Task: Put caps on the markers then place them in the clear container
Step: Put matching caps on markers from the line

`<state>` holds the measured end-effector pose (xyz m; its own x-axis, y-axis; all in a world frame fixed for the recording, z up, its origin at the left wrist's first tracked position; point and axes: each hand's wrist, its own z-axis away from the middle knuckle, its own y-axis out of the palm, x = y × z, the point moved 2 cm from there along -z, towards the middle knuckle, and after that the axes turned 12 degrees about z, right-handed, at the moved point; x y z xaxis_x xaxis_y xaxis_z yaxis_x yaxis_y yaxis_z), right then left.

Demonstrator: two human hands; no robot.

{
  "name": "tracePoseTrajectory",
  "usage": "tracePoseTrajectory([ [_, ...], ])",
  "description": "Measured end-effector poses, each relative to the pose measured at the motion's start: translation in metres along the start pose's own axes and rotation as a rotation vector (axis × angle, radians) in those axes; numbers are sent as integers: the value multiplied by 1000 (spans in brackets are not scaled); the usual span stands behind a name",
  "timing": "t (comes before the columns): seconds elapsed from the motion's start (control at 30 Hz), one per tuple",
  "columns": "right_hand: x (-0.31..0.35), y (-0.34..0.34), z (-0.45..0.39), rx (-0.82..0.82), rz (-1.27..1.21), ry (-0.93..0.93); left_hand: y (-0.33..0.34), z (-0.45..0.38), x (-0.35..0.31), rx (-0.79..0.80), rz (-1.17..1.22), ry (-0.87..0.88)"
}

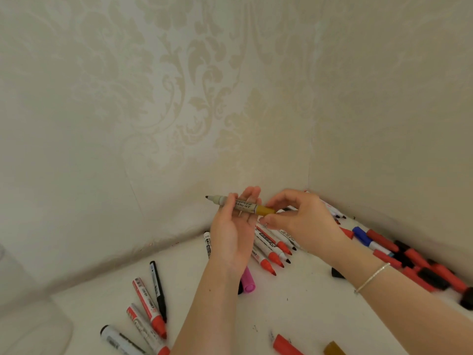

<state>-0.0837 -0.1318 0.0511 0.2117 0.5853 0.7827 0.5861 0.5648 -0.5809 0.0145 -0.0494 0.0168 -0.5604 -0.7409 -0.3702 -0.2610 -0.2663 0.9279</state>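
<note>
The left hand (236, 226) lies palm up, fingers loosely curled under the yellow marker (240, 204), thumb on its barrel. The right hand (302, 221) pinches the marker's yellow rear end. Its dark tip points left, bare, so the capping step seems to be in hand. Next comes finding a matching cap; a yellowish piece (332, 349) well below the marker, at the table's (217, 298) near edge, may be it. A clear container (33, 326) seems to sit far left of the marker, blurred. More markers lie scattered around it.
</note>
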Motion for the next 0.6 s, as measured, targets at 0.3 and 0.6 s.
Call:
tracePoseTrajectory([
  [0.3,-1,-7,2,-150,-49,-72,4,9,-6,12,-195,-77],
  [0.6,33,-12,-7,-168,237,-320,8,11,-10,-3,4,-92],
])
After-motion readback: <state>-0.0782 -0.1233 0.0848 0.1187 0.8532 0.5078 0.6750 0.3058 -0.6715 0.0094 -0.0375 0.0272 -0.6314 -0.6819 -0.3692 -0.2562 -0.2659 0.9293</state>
